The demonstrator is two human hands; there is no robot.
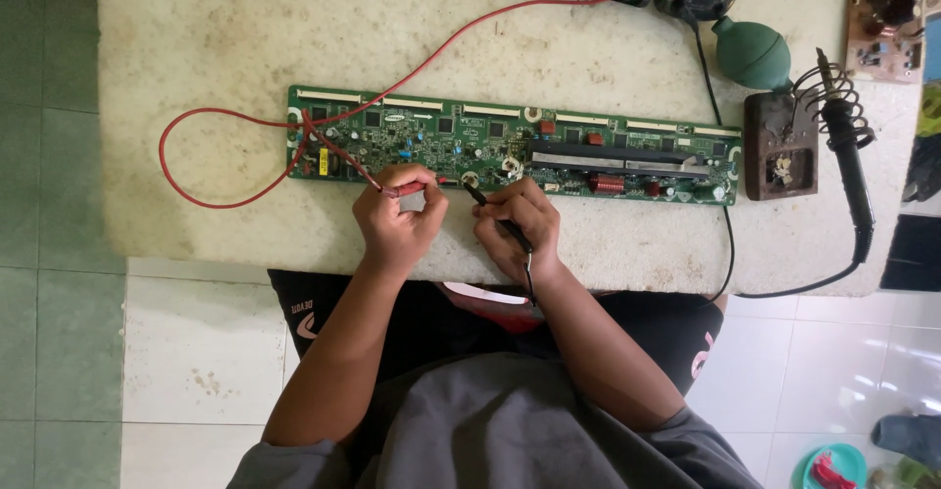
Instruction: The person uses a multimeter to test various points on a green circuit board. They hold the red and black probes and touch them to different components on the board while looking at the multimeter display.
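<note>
We are holding the red probe [410, 188] tight in our left hand [397, 220] and the black probe [500, 222] in our right hand [520, 226]. Both tips are touching the near edge of the long green circuit board [510, 144] lying on the stone table [196, 48]. We are keeping both hands very still, so the tips are staying on their spots.

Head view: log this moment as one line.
left hand: holds red probe | right hand: holds black probe | both tips at green circuit board | soldering iron in stand
</note>
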